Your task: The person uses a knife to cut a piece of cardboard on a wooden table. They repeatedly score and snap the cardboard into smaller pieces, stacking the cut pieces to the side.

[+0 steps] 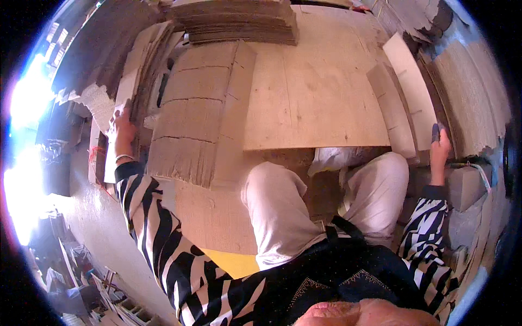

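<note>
On the left, my left hand (122,130) lies against the edge of a stack of long cardboard strips (132,76), its fingers stretched along the pale outer strip. Far to the right, my right hand (440,148) is at the near end of a long pale cardboard strip (411,89). Its thumb and fingers seem closed on that end, and something dark covers one fingertip. Beside this strip leans a shorter brown slotted cardboard strip (392,108). Between my arms, nearer the left, lies a stack of slotted cardboard pieces (187,114).
A plywood board (315,81) spans the middle in front of my knees. Behind it rises a thick stack of flat cardboard (234,22). More cardboard sheets (462,98) stand along the right side. A white plastic bag (340,157) shows under the board's front edge. Scraps (119,301) litter the lower left.
</note>
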`<state>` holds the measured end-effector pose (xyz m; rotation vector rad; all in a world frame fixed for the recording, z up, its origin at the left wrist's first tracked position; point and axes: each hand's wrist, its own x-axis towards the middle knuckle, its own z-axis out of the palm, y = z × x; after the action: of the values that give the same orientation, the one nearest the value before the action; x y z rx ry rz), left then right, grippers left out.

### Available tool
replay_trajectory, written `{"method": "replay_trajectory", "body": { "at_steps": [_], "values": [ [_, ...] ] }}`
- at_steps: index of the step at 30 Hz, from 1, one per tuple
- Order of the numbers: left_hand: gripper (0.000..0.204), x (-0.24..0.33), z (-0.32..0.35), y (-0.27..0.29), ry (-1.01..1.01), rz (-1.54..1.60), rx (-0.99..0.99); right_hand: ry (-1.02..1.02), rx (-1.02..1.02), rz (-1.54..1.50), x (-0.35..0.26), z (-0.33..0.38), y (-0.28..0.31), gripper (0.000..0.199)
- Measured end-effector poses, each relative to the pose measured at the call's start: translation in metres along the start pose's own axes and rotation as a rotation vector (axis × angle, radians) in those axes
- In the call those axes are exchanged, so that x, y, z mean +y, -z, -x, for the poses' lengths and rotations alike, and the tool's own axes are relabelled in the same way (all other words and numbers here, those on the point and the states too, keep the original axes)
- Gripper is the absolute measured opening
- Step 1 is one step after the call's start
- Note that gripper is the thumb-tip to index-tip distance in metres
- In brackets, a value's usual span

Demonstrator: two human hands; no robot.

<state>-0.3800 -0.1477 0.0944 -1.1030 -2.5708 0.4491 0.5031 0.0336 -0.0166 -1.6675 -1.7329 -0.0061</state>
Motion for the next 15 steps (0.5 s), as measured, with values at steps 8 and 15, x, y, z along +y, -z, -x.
{"method": "replay_trajectory", "body": {
  "at_steps": [8, 15],
  "values": [
    [0.053, 0.231, 0.065, 0.077, -0.258, 0.272, 0.043, 0.199, -0.495, -0.03, -0.167, -0.007, -0.062, 0.025],
    [0.044, 0.34, 0.055, 0.012, -0.13, 0.219, 0.304, 0.409, -0.511, 0.036, -0.179, 0.021, -0.137, 0.025]
  ]
}}
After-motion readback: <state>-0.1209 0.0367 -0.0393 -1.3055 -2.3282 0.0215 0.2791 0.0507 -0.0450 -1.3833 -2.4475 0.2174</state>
